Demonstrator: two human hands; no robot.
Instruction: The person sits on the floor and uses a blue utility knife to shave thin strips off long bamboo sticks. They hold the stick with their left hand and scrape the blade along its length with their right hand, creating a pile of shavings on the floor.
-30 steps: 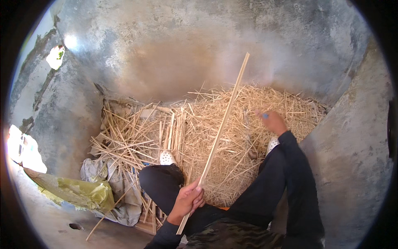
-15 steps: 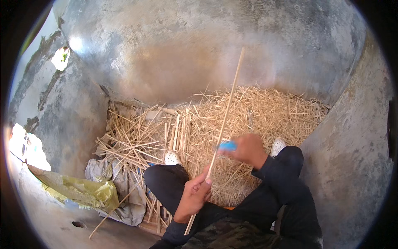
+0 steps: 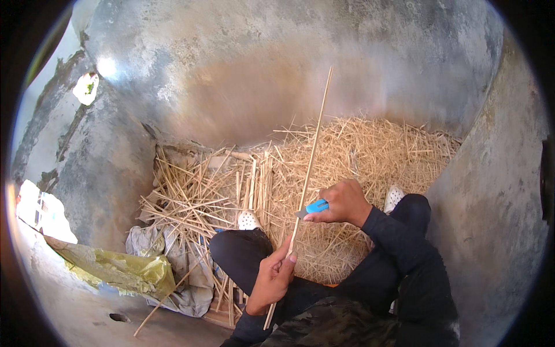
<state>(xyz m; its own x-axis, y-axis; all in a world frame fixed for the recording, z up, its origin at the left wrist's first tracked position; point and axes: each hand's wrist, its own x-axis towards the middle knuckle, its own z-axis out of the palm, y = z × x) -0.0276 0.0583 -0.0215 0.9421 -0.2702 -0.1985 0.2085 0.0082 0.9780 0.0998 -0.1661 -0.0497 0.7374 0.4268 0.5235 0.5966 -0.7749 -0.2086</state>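
A long, thin pale strip, bamboo-like [image 3: 315, 141], slants up and slightly right across my lap. Near its lower end my left hand [image 3: 273, 280] pinches it between thumb and fingers. My right hand [image 3: 346, 203] is closed around a blue-handled utility knife [image 3: 317, 206]. The knife's short grey blade meets the strip a little above my left hand. How deep the edge sits cannot be seen.
Shavings [image 3: 381, 150] lie heaped along the far wall [image 3: 277, 63]. Many loose strips [image 3: 188, 185] are piled at the left, beside grey cloth [image 3: 199, 283] and a yellowish sheet [image 3: 144, 272]. My white clogs [image 3: 248, 220] stand amid the litter. A concrete wall [image 3: 485, 191] rises on the right.
The strip has tilted slightly, its tip shifting left. My right hand, blurred before, now shows sharply with the knife at the strip. The whole view has shifted a little.
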